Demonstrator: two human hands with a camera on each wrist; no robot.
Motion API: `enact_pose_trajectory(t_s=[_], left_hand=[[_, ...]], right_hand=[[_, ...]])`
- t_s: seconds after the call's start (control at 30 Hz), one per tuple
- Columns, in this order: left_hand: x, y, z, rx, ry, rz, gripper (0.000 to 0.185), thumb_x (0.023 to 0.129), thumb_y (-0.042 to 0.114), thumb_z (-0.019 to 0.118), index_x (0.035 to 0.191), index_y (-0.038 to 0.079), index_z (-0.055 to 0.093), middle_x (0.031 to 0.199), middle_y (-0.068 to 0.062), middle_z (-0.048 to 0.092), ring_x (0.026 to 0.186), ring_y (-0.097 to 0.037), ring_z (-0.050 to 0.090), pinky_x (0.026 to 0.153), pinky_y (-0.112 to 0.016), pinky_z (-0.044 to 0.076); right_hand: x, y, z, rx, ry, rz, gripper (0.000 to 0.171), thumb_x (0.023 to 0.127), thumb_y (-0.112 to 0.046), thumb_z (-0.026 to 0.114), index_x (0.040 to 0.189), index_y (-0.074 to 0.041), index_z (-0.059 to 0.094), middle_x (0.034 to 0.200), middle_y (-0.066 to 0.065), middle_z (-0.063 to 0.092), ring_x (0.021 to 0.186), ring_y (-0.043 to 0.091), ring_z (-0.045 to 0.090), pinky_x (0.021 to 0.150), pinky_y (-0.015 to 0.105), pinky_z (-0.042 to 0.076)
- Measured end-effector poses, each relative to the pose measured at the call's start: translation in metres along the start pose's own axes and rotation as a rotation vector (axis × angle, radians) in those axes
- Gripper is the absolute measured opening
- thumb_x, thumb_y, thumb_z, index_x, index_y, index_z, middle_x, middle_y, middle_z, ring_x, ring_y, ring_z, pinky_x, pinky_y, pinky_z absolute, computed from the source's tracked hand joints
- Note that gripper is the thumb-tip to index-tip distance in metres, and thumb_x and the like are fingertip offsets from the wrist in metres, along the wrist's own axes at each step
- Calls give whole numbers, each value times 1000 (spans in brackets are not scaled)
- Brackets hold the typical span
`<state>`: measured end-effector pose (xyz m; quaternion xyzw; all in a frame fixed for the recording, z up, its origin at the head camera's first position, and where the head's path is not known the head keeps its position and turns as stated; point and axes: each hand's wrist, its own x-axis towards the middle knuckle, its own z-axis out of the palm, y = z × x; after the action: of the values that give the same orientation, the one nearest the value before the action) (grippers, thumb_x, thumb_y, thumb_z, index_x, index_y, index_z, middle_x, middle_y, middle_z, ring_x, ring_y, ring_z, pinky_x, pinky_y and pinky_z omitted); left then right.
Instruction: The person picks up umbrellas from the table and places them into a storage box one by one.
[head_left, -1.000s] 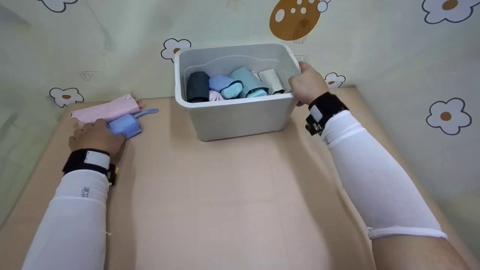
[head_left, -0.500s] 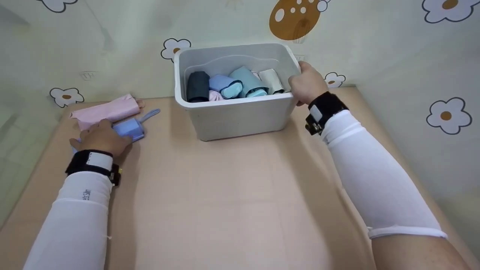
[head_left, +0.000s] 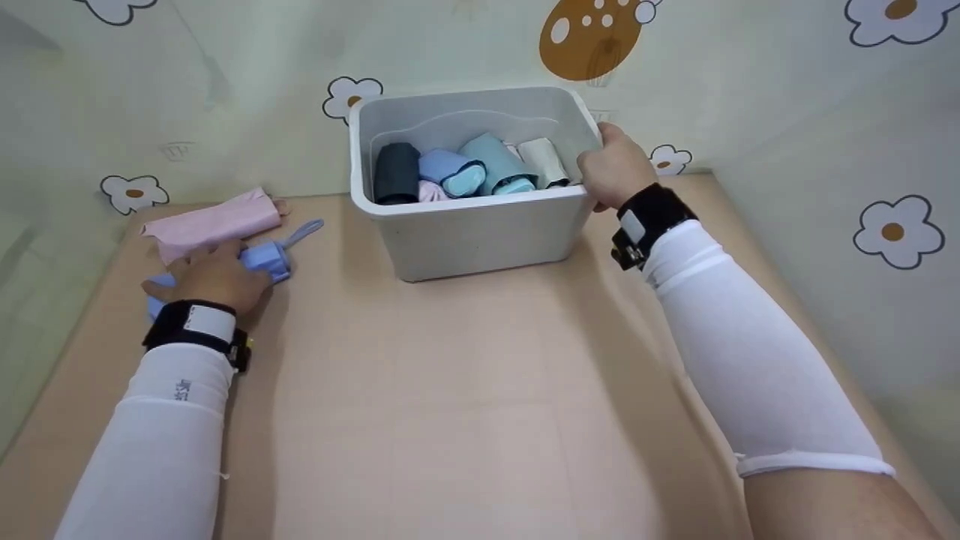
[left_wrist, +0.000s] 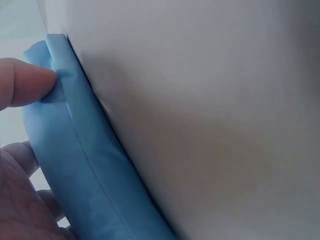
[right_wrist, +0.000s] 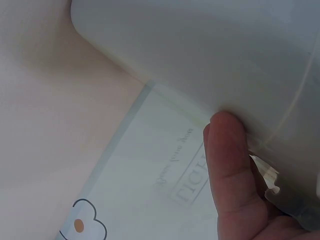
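Note:
My left hand (head_left: 214, 279) grips a blue folded umbrella (head_left: 265, 259) on the left of the table. Its strap loop points toward the bin, and my hand hides the middle. In the left wrist view, the thumb presses on the blue fabric (left_wrist: 92, 150) while the fingers lie behind it. Just beyond it lies a pink rolled bundle (head_left: 217, 221). My right hand (head_left: 616, 169) holds the right rim of a grey plastic bin (head_left: 480, 244). The right wrist view has the thumb against the bin's outer wall (right_wrist: 190, 55).
Inside the bin sit several rolled fabric bundles: a dark one (head_left: 396, 174), a blue one (head_left: 444, 163), a teal one (head_left: 495, 161) and a whitish one (head_left: 543, 161). A flower-patterned wall covering (head_left: 225, 90) rises behind the beige tabletop (head_left: 450, 390).
My left hand has closed round the blue umbrella and shifted slightly right with it, away from the pink bundle. The right hand and the bin have stayed still.

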<state>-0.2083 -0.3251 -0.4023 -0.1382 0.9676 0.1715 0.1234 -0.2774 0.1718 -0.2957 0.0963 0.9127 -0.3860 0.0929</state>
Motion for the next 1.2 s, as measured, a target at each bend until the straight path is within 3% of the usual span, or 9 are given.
enact_pose_trajectory(t_s=[0.3, 0.47, 0.7, 0.87, 1.07, 1.2], left_hand=[[-5, 7, 2, 0, 16, 37, 87, 95, 53, 62, 161, 6, 30, 164, -41, 16, 147, -71, 4, 100, -95, -8], [-10, 12, 3, 3, 33, 28, 98, 92, 68, 62, 159, 2, 31, 163, -42, 20, 148, -69, 7, 102, -94, -8], [-9, 14, 5, -15, 7, 34, 95, 93, 82, 47, 141, 0, 49, 155, -40, 32, 148, -67, 8, 99, -95, -12], [-9, 18, 5, -22, -28, 2, 79, 97, 72, 47, 128, 0, 52, 150, -38, 36, 148, -64, 6, 96, -97, -8], [-14, 27, 6, -27, -74, -12, 64, 101, 48, 47, 135, -6, 48, 155, -42, 24, 151, -62, -9, 89, -100, -4], [-18, 29, 9, -38, -89, 13, 62, 101, 44, 47, 137, -6, 51, 161, -42, 15, 153, -60, -19, 90, -100, -1]], right_hand=[[-1, 0, 0, 15, 3, 13, 67, 107, -24, 40, 169, -24, 17, 163, 9, 44, 131, 32, 54, 85, 46, 63], [0, -1, 0, 22, 0, 20, 67, 107, -25, 40, 170, -24, 16, 164, 8, 43, 133, 32, 53, 88, 48, 62], [-1, 1, 1, 8, 17, -18, 69, 104, -23, 40, 169, -21, 18, 161, 13, 46, 129, 33, 55, 83, 47, 63], [-1, 1, 1, 5, 21, -31, 69, 104, -23, 40, 169, -19, 17, 161, 14, 46, 130, 35, 56, 82, 47, 64], [-1, 0, 0, 9, 10, -1, 69, 106, -25, 40, 170, -21, 15, 163, 11, 44, 132, 33, 54, 81, 44, 63], [-1, 0, 0, 8, 6, 8, 69, 106, -25, 40, 170, -22, 13, 165, 11, 42, 133, 33, 53, 82, 43, 63]])
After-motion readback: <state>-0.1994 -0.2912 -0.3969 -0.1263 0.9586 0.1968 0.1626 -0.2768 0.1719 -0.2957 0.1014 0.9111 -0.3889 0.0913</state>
